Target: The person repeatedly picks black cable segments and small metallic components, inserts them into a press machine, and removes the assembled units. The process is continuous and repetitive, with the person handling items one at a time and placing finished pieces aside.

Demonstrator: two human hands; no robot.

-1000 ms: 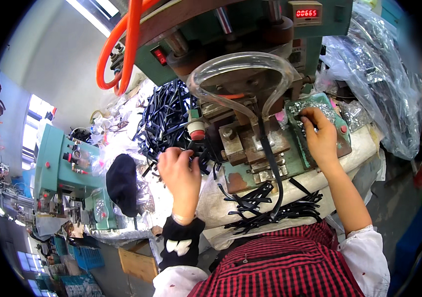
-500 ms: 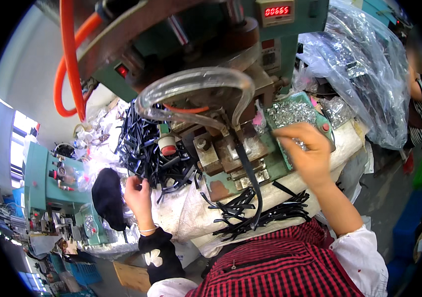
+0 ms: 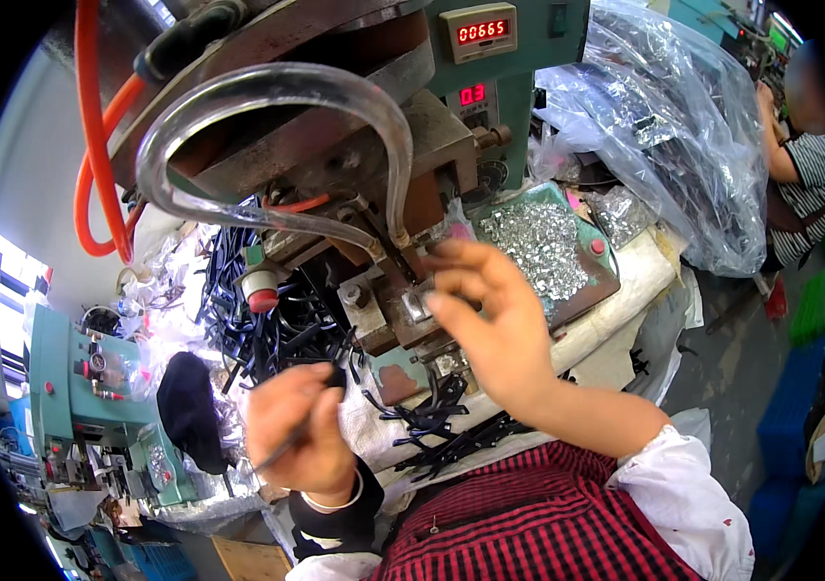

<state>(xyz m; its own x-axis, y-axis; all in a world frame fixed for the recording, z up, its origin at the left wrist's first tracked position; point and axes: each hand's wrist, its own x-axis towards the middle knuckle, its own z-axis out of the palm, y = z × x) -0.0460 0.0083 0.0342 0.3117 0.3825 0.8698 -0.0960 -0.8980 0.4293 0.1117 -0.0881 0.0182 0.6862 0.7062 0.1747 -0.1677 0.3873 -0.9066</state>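
My left hand [image 3: 301, 436] is closed round a thin black strip [image 3: 284, 447], its dark end showing above the fingers; motion blurs this hand. Over the press's lower metal die [image 3: 398, 324] reaches my right hand [image 3: 498, 324], thumb and fingers bent and apart. A small shiny metal piece [image 3: 416, 307] lies in the die beside that thumb; whether the fingertips touch anything is hard to make out. Several black strips [image 3: 446, 412] lie in front of the die, and a larger heap of black strips [image 3: 238, 320] lies to its left.
A green tray of small silver metal pieces [image 3: 538, 247] stands right of the die. Clear tubing [image 3: 277, 73] loops over it. Near the left heap is a red push button [image 3: 262, 298]. Plastic sheeting [image 3: 664, 126] fills the back right, with another person [image 3: 809, 174] beyond.
My right hand has gone left from the metal pieces to the die. My left hand has come inward and now holds a black strip. The strip that hung from the die is gone from there.
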